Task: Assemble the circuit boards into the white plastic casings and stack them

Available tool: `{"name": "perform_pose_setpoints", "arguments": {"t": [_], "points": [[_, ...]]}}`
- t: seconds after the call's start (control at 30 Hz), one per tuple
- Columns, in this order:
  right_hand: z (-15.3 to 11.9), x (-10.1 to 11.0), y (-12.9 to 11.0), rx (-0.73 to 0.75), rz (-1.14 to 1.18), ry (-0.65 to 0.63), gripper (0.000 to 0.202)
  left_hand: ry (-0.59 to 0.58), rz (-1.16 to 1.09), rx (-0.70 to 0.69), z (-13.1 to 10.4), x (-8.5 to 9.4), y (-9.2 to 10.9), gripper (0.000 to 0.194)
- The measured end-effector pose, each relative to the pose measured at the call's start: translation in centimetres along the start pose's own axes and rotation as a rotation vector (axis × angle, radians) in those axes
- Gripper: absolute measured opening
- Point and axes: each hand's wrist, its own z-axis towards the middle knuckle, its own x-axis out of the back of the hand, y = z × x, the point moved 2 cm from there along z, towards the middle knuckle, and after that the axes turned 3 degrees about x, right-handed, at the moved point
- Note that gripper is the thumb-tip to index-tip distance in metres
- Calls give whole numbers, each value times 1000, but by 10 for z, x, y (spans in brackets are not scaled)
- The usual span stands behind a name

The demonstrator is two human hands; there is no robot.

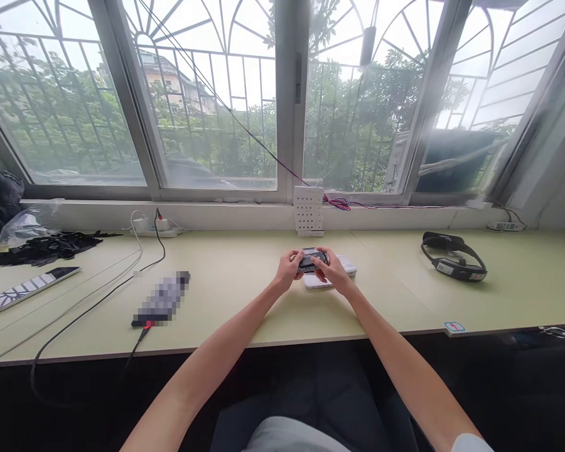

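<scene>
My left hand [288, 269] and my right hand [332, 269] grip a small black rectangular device [309, 258] from its two sides. It has pale print on its face and a lighter edge; its exact kind is too small to make out. Both thumbs lie over the face, and the other fingers are mostly hidden behind and under it. Beneath and just right of the hands, a white flat box-like item [316, 282] lies on the pale yellow desk [245, 276], partly covered by my right hand.
A white perforated panel [309, 210] leans at the windowsill. At right lies a black head strap [456, 258]. Leftward are a blurred-out phone-like item [162, 300] on a black cable [94, 306], a phone [31, 289], black strips [47, 248] and a power strip [155, 231].
</scene>
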Motion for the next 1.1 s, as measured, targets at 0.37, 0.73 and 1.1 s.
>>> {"name": "perform_pose_setpoints", "arguments": {"t": [0.37,0.73,1.1], "points": [[3,2,3,-5,25,50,50,-62,-5,-3,0,-1,-1,43],[0,1,-4,-41,21,96,45,-103,11,-11,-2,-2,0,46],[-1,3,-2,-13,15,44,48,-124,1,-54,-1,-2,0,51]]}}
